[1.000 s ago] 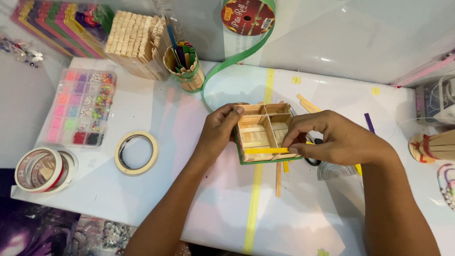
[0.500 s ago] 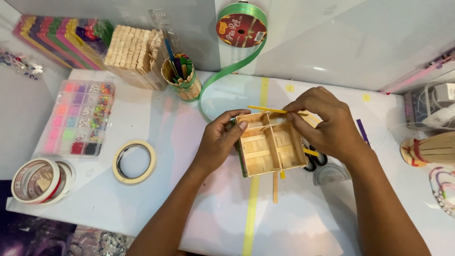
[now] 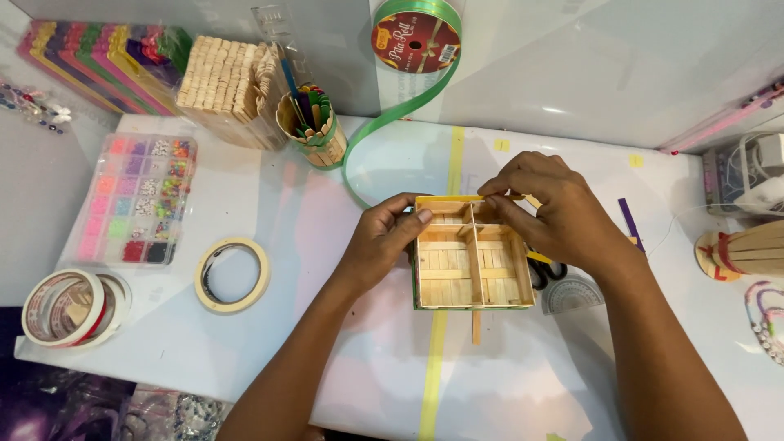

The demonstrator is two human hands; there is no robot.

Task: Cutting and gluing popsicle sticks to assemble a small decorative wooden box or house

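2 hands (image 3: 384, 245) (image 3: 555, 212) on stick box (image 3: 472, 265) — yellow stick (image 3: 457, 198)

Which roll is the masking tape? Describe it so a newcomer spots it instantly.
Start at the white table, left of the wooden stick box both hands steady. The masking tape lies flat below the bead organizer. Unlike the stacked tape rolls at the corner, it is single, thin and cream.

Bright, even light falls from above, leaving glare on the glossy white table (image 3: 245, 359) beyond the fingers (image 3: 498, 196), soft shadows beneath both forearms, sharp focus centrally, and slight bending toward the edges.
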